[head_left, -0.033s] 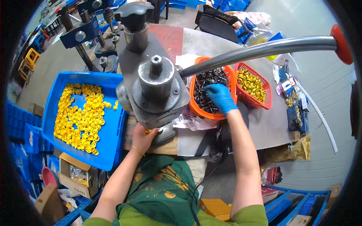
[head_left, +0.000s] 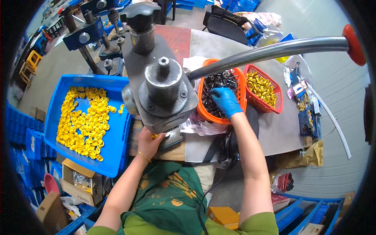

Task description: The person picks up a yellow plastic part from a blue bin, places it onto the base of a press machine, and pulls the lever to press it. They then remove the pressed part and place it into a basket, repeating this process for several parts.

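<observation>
My left hand [head_left: 148, 144] is at the base of a grey hand-lever press [head_left: 164, 88], its fingers closed on a small yellow cap [head_left: 154, 136]; the press head partly hides the fingertips. In a blue glove, my right hand [head_left: 226, 102] reaches into an orange basket [head_left: 203, 113]. Its fingers are bent together among dark metal parts with thin stems [head_left: 219, 80], and their tips are hidden. Many yellow cup-shaped caps [head_left: 88, 121] lie in a blue tray [head_left: 113, 164] left of the press.
A red basket [head_left: 279, 94] of yellow-gold pieces stands beside the orange one. The press's long lever [head_left: 270, 51] with a red knob [head_left: 354, 45] extends rightward above both baskets. Another press [head_left: 84, 37] stands at the far left. An open carton [head_left: 80, 184] sits below the tray.
My right hand has shifted slightly left and down within the orange basket. My left hand stays by the press base, and less of the yellow cap shows.
</observation>
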{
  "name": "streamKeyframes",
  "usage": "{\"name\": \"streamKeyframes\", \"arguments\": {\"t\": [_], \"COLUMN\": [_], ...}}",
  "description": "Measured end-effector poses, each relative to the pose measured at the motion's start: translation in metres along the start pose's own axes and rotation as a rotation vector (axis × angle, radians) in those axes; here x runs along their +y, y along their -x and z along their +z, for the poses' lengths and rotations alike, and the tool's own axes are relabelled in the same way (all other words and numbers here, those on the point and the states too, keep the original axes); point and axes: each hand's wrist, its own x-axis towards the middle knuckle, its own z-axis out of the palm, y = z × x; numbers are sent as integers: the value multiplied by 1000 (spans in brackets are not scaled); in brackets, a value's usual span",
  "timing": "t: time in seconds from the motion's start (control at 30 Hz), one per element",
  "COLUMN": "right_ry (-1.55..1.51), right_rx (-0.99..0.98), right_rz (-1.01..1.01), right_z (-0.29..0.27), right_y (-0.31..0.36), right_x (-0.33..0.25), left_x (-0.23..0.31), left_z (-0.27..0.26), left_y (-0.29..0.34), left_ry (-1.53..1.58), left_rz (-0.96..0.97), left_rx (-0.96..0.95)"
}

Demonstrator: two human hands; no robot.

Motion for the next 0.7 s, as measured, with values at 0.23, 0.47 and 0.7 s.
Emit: {"name": "streamKeyframes", "arguments": {"t": [0.23,0.47,0.7], "right_ry": [202,332,-305], "right_rx": [15,131,144], "right_rz": [241,133,24], "right_z": [25,7,-25], "right_y": [-40,-29,41], "right_x": [-26,-13,-121], "left_x": [-5,-10,-4], "left_z": [-3,-14,-30], "left_y": [4,6,14], "left_ry": [-163,826,1021], "left_rz": [-10,-488,-678], "left_rx": [-82,-47,13]}}
